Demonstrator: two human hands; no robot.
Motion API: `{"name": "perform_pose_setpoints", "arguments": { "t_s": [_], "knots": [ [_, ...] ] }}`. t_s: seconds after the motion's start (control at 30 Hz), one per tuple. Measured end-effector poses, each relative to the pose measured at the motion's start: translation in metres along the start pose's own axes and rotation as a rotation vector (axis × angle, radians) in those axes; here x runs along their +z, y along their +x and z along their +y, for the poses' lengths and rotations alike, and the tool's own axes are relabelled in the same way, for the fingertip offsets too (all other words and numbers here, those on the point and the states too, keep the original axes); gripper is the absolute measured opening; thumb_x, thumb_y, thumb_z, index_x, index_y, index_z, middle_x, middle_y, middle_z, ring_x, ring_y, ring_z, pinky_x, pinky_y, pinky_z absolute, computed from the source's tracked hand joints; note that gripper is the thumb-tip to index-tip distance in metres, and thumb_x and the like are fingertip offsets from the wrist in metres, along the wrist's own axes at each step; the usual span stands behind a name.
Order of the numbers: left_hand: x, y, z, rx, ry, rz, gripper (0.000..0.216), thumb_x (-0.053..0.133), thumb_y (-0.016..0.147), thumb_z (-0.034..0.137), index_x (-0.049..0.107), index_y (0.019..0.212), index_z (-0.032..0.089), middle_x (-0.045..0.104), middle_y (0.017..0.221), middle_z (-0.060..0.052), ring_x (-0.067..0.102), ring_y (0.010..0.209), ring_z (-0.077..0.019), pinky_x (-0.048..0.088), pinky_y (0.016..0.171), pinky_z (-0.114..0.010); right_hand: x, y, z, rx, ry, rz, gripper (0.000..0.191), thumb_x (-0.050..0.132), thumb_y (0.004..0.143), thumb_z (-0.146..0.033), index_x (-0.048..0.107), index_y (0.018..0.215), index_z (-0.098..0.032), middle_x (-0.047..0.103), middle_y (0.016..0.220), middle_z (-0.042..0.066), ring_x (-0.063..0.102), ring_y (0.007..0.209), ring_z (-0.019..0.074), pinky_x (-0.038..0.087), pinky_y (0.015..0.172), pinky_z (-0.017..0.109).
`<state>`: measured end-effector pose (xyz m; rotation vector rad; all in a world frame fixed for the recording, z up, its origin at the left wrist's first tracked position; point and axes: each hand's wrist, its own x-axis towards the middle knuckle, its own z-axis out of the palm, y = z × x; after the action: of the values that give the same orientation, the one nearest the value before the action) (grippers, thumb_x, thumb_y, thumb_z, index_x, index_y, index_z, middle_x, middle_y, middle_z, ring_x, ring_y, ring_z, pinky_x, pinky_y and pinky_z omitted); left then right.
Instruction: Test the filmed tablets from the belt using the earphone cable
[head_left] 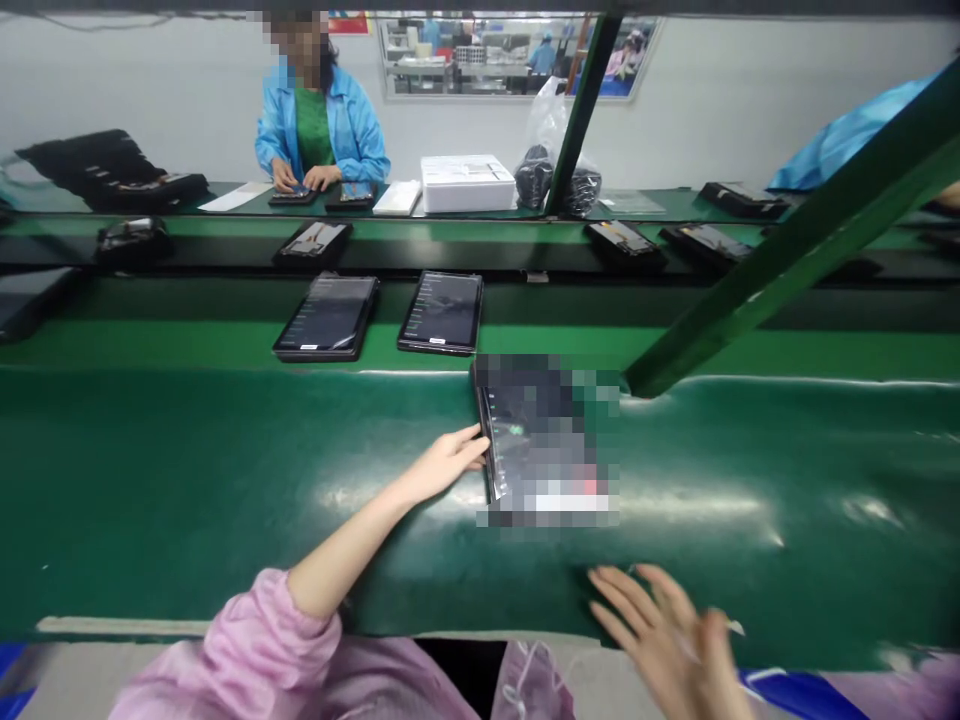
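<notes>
My left hand (448, 462) grips the left edge of a dark tablet (525, 435), its thumb at the edge and its other fingers partly hidden. The tablet lies slightly turned over the green work surface, and much of its screen is blurred out. I cannot tell whether it rests flat or is raised a little. My right hand (664, 625) is apart from it at the front edge of the table, its fingers spread and nothing plainly in them. Farther back, two more tablets with lit dark screens lie side by side, a left tablet (328, 318) and a right tablet (441, 312).
A slanted green post (750, 290) rises at the right. Behind runs a dark conveyor line (450, 248) carrying several opened devices (313, 242). Across it, a person in a blue coat (352, 125) handles a device beside a white box (466, 185).
</notes>
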<state>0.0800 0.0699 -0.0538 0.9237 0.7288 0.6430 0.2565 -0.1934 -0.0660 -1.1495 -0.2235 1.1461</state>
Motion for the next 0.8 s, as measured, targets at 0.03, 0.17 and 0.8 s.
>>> {"name": "perform_pose_setpoints", "arguments": {
  "t_s": [0.03,0.17,0.8],
  "knots": [
    [-0.008,0.002,0.007,0.013,0.011,0.048,0.031,0.084,0.068,0.023,0.075,0.097,0.014,0.074,0.083,-0.007,0.068,0.077,-0.0213,0.055,0.077,-0.032,0.002,0.007,0.010,0.047,0.007,-0.012,0.051,0.072,0.073,-0.070,0.075,0.101,-0.027,0.068,0.121,0.013,0.055,0.125,0.0347,0.048,0.100,0.052],
    [-0.030,0.026,0.036,0.126,-0.075,0.317,0.021,0.076,0.081,0.026,0.071,0.099,0.015,0.071,0.106,-0.009,0.065,0.099,-0.0197,0.050,0.092,-0.030,0.010,0.023,0.037,0.217,0.073,-0.042,0.045,0.084,0.070,-0.051,0.076,0.108,-0.028,0.063,0.132,0.013,0.052,0.130,0.0342,0.040,0.109,0.051],
    [0.015,0.140,0.085,0.132,-0.533,0.534,0.029,0.062,0.096,0.030,0.059,0.121,0.015,0.062,0.118,-0.009,0.065,0.097,-0.0203,0.058,0.081,-0.038,0.013,0.067,0.054,0.289,0.257,-0.077,0.047,0.090,0.064,-0.046,0.077,0.105,-0.029,0.067,0.126,0.007,0.060,0.122,0.0230,0.051,0.100,0.034]
  ]
}}
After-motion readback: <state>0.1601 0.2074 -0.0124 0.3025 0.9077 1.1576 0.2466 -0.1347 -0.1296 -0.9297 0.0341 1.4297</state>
